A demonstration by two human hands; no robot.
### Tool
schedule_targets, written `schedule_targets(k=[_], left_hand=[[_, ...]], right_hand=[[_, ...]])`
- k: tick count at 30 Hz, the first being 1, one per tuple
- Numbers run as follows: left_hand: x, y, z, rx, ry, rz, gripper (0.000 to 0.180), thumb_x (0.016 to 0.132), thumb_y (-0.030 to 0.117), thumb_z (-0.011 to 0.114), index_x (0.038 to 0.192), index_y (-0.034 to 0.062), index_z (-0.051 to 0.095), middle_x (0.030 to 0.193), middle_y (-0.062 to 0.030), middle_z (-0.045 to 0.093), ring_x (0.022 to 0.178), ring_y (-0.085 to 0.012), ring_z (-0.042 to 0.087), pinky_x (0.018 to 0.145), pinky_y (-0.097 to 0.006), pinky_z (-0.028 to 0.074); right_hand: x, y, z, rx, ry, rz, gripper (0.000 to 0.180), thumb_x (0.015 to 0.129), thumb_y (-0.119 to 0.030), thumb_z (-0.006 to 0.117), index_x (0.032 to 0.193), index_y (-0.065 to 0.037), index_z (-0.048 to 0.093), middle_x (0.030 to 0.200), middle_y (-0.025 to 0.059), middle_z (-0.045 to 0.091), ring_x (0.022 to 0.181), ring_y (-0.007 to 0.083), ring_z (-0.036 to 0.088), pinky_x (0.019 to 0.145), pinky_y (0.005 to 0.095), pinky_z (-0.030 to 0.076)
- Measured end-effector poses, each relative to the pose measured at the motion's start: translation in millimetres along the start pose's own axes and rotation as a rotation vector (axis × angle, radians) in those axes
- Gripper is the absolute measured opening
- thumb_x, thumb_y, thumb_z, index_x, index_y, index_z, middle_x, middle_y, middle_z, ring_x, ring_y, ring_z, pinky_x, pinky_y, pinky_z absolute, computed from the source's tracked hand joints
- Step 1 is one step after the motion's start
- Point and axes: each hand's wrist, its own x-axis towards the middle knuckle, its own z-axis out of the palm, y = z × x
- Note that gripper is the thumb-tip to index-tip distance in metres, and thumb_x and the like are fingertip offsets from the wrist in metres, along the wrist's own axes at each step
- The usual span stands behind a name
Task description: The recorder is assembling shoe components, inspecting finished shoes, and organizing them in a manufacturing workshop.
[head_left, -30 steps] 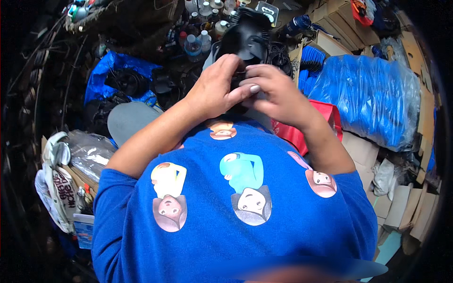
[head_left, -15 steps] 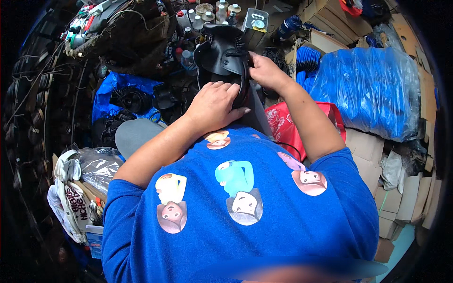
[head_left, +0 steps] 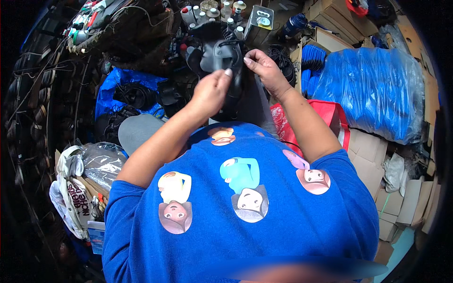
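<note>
A black leather boot (head_left: 207, 59), with a tongue-like flap and lacing along its right side, stands upright in front of me. My left hand (head_left: 212, 93) is closed at the boot's near side, thumb and fingers pinched together. What they hold, if anything, is blurred. To the right of the lacing, my right hand (head_left: 266, 73) pinches with thumb and forefinger by the boot's edge. Any dark lace between those fingertips is too small to make out. The boot's lower part is hidden behind my left hand and my blue shirt.
Bottles (head_left: 213, 13) and a metal can (head_left: 262, 21) stand beyond the boot. To the right lie a plastic-wrapped blue bundle (head_left: 373, 92), a red bag (head_left: 325, 113) and cardboard (head_left: 368, 162). A blue bag (head_left: 111, 87) with black items sits left.
My left hand has lifted off the boot's near edge and closed into a pinch. My right hand has shifted slightly right. The boot has tilted and moved a little left.
</note>
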Motion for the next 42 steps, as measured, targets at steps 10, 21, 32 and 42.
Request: schedule_targets(k=[10,21,32,42], left_hand=[[-6.3,-8.6,-24.2,0.663,-0.191,0.469,0.026,0.086,0.024,0.051,0.083,-0.0009,0.048,0.082,-0.0204,0.054,0.081,-0.0382,0.052,0.072,-0.045,0.042],[-19.4,14.8,4.5,0.626,-0.252,0.468,0.041,0.074,0.033,0.065,0.087,-0.0036,0.05,0.087,-0.0208,0.055,0.085,-0.0364,0.054,0.077,-0.042,0.044],[-13.4,24.4,31.5,0.592,-0.333,0.401,0.046,0.079,0.033,0.061,0.094,-0.0081,0.049,0.088,-0.0255,0.056,0.083,-0.0397,0.058,0.075,-0.041,0.047],[-27.2,23.1,4.6,0.67,-0.266,0.646,0.036,0.073,0.035,0.065,0.082,0.0004,0.06,0.087,-0.014,0.054,0.085,-0.0294,0.055,0.076,-0.038,0.044]], right_hand=[[-4.0,-3.3,-24.5,0.426,0.067,-0.091,0.013,0.087,-0.013,0.057,0.093,-0.002,0.059,0.088,0.0046,0.061,0.082,0.013,0.056,0.081,0.0262,0.042],[-21.8,3.1,-51.1,-0.295,0.309,0.22,0.038,0.089,-0.037,0.052,0.107,-0.004,0.054,0.078,0.0043,0.058,0.065,0.0088,0.051,0.064,0.0213,0.042],[5.7,4.8,-22.6,0.132,0.282,0.308,0.031,0.083,-0.039,0.06,0.092,-0.009,0.062,0.079,0.0014,0.06,0.068,0.0102,0.053,0.061,0.0239,0.039],[10.4,-34.9,-11.0,0.653,0.279,-0.002,0.008,0.084,-0.01,0.055,0.091,-0.006,0.056,0.085,0.007,0.061,0.078,0.0195,0.057,0.075,0.0329,0.045]])
